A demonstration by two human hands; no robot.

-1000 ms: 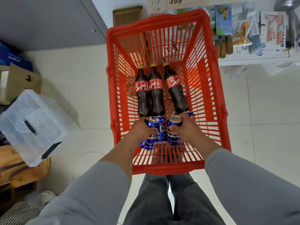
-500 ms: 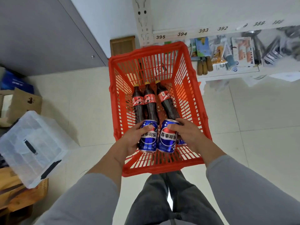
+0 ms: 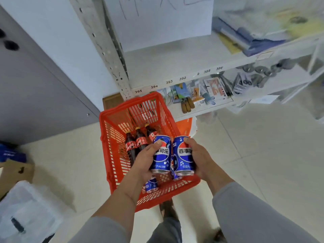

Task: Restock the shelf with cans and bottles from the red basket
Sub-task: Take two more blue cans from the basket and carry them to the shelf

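Note:
A red basket (image 3: 108, 151) stands on the floor below me. Three dark cola bottles (image 3: 138, 142) with red labels lie in it, and two more blue cans (image 3: 151, 185) lie near its front end. My left hand (image 3: 145, 160) grips one blue can (image 3: 162, 155) upright above the basket. My right hand (image 3: 199, 158) grips a second blue can (image 3: 183, 155) right beside the first. The white shelf (image 3: 175, 67) rises behind the basket, its middle board bare at the left.
The bottom shelf board holds small packaged goods (image 3: 198, 95); papers and folders (image 3: 245, 39) lie on the right of the middle board. A clear plastic bin (image 3: 26, 213) and a cardboard box (image 3: 17, 171) sit at the left. A grey door (image 3: 35, 85) stands left.
Both hands have lifted the two cans up out of the basket. My head has tilted up, bringing the upper shelf boards into view.

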